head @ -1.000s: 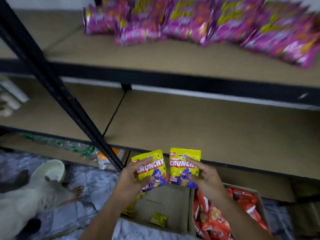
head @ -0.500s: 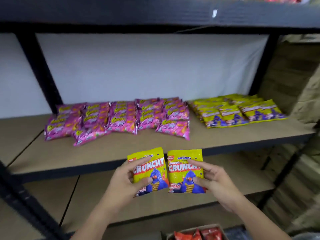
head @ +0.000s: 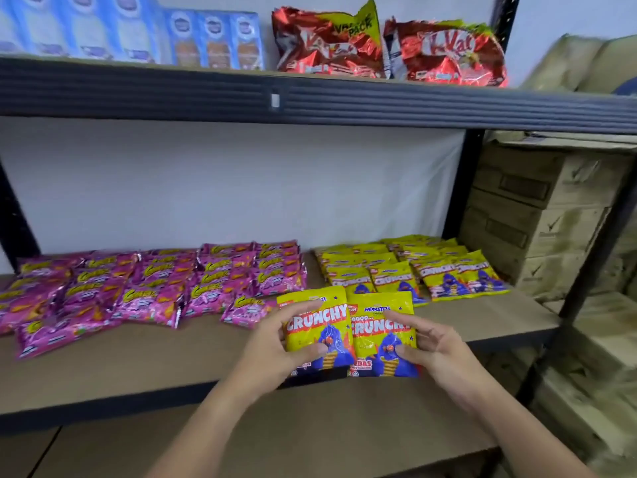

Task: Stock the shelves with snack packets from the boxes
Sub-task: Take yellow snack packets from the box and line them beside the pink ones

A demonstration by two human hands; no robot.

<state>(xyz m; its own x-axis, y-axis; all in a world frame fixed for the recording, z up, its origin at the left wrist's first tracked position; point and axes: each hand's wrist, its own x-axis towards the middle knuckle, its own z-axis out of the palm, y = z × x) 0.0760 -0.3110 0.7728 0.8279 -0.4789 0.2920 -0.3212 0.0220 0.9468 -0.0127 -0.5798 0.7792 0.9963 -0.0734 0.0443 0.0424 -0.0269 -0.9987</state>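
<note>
**Two yellow packets held side by side over the middle shelf**

You are facing the shelving rack [head: 310,105], and its middle shelf [head: 138,360] is carrying two groups of stock: a wide spread of pink packets [head: 148,284] on the left and rows of yellow packets [head: 413,267] on the right, the two groups lying apart. The top shelf is holding blue-and-white packs [head: 138,29] and two red bags [head: 389,46]. Cardboard cartons [head: 544,215] are standing stacked beyond the right-hand post.

Your left hand [head: 272,346] is gripping the left yellow packet [head: 315,326], thumb curled over its front near the lower middle and forefinger lying across the top of the lettering. Your right hand [head: 437,346] is gripping the right yellow packet [head: 381,331] the same way, thumb on the front low down, fingers bent over the right edge. Both grips are closing on the packets only partway, pinching rather than wrapping. The two packets are standing upright, their inner edges touching, just in front of the stocked yellow rows and above the shelf's front edge.
</note>
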